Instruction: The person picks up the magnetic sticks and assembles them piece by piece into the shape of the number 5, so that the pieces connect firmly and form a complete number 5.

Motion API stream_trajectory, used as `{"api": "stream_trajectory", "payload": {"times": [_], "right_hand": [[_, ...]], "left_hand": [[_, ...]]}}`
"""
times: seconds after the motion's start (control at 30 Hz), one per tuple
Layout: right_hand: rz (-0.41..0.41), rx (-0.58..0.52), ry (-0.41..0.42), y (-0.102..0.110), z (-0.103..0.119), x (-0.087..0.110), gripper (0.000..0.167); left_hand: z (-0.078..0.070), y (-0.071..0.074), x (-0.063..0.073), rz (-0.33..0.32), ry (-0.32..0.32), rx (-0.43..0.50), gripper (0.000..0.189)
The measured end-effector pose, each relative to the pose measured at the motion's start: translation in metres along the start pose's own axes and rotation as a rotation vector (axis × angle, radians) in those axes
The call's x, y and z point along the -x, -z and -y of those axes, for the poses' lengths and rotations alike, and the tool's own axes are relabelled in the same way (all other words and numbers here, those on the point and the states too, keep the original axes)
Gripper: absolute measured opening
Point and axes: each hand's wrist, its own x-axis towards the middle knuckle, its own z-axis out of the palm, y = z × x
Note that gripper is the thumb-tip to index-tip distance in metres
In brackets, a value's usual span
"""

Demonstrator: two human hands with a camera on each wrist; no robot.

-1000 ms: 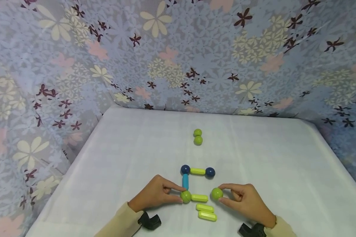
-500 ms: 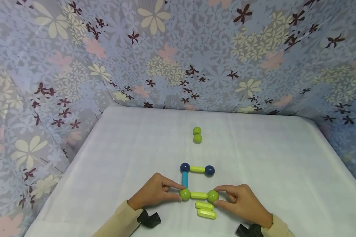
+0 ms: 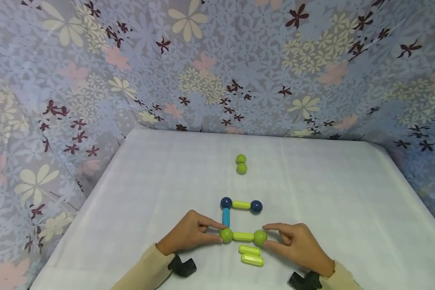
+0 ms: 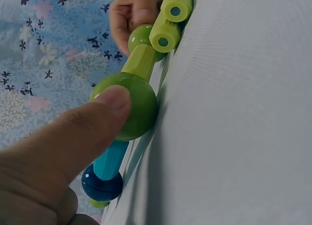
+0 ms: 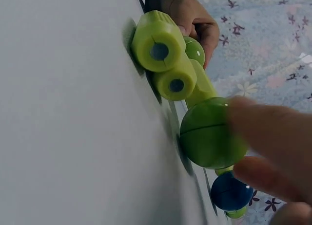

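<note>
Seating the right green ball [image 3: 260, 237] against the free end of the lower rod [image 3: 243, 236] looked like the step in hand; ball and rod appeared to touch, lying on the white cloth [image 3: 181, 169], so the join seemed made or nearly so. The left hand [image 3: 188, 235] pinched the left green ball [image 3: 226, 235] between thumb and forefinger, at the rod's other end; the right hand [image 3: 295, 243] had its thumb and forefinger about the right green ball, but blur in the right wrist view left it impossible to tell whether they pinched it or stood slightly off. From the left green ball a blue rod [image 3: 226, 217] ran away to the far left navy ball [image 3: 226, 202]; an upper rod [image 3: 241, 205] joined that to the far right navy ball [image 3: 256, 206], leaving the right side unbridged. Two loose rods [image 3: 252, 259] lay just nearer the person; two spare green balls [image 3: 241, 168] touched each other farther off. The next move, by my judgement, called for a gentle release on the right, lest the ball pull away, with the left ball held steady; a loose rod was then the closest piece to take up.
</note>
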Motion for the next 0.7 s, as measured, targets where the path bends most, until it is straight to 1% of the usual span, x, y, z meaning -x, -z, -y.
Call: {"api": "stream_trajectory", "payload": {"times": [0.1, 0.17, 0.23, 0.33, 0.4, 0.53, 0.7], "right_hand": [[-0.044, -0.027, -0.002, 0.002, 0.002, 0.002, 0.024], [-0.055, -0.079, 0.017, 0.002, 0.005, 0.005, 0.022], [-0.047, -0.13, 0.043, 0.001, 0.008, 0.008, 0.02], [-0.004, -0.172, 0.076, -0.004, 0.014, 0.012, 0.018], [0.022, -0.158, 0.077, -0.008, 0.017, 0.013, 0.015], [0.048, -0.1, 0.043, -0.013, 0.02, 0.013, 0.012], [0.088, -0.027, 0.01, -0.014, 0.021, 0.009, 0.013]], "left_hand": [[-0.001, -0.001, -0.001, -0.003, -0.007, -0.003, 0.03], [-0.002, -0.002, -0.002, -0.007, -0.017, -0.007, 0.03], [-0.002, -0.002, -0.003, -0.012, -0.031, -0.019, 0.031], [-0.002, -0.003, -0.003, -0.024, -0.044, -0.038, 0.031], [-0.001, -0.003, -0.002, -0.029, -0.048, -0.05, 0.032], [-0.001, -0.004, -0.003, -0.038, -0.049, -0.052, 0.031], [-0.003, -0.004, -0.006, -0.056, -0.031, -0.068, 0.03]]}}
